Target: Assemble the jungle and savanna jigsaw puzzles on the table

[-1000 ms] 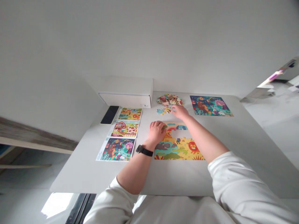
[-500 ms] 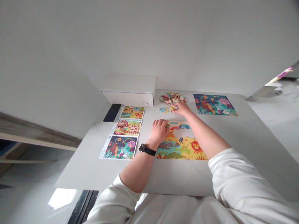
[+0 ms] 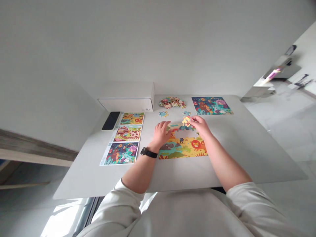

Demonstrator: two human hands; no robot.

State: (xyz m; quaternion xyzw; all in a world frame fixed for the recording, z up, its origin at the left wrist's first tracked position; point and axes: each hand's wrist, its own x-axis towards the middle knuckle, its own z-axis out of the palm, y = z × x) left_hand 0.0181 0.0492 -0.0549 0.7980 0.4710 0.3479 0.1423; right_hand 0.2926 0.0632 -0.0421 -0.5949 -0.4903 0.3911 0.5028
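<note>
My right hand [image 3: 199, 125] pinches a yellow puzzle piece [image 3: 186, 121] above the top edge of a partly assembled animal puzzle [image 3: 182, 149]. A gap in that puzzle's upper middle shows the grey table. My left hand [image 3: 161, 132] rests with its fingers apart at the puzzle's upper left edge and holds nothing. Behind the puzzle lie a loose blue piece [image 3: 163, 114] and another bluish piece [image 3: 186, 113]. Farther back is a pile of mixed puzzle pieces [image 3: 172, 102].
A white box [image 3: 125, 103] stands at the back left, with a dark phone [image 3: 111, 120] before it. Reference sheets [image 3: 120, 153] with three pictures lie on the left. A dark blue puzzle picture [image 3: 212, 105] lies at the back right of the table [image 3: 234, 148].
My right hand has come back from near the pile toward the puzzle, with a yellow piece lifted in its fingers. My left hand stays by the puzzle's edge. The view has shifted.
</note>
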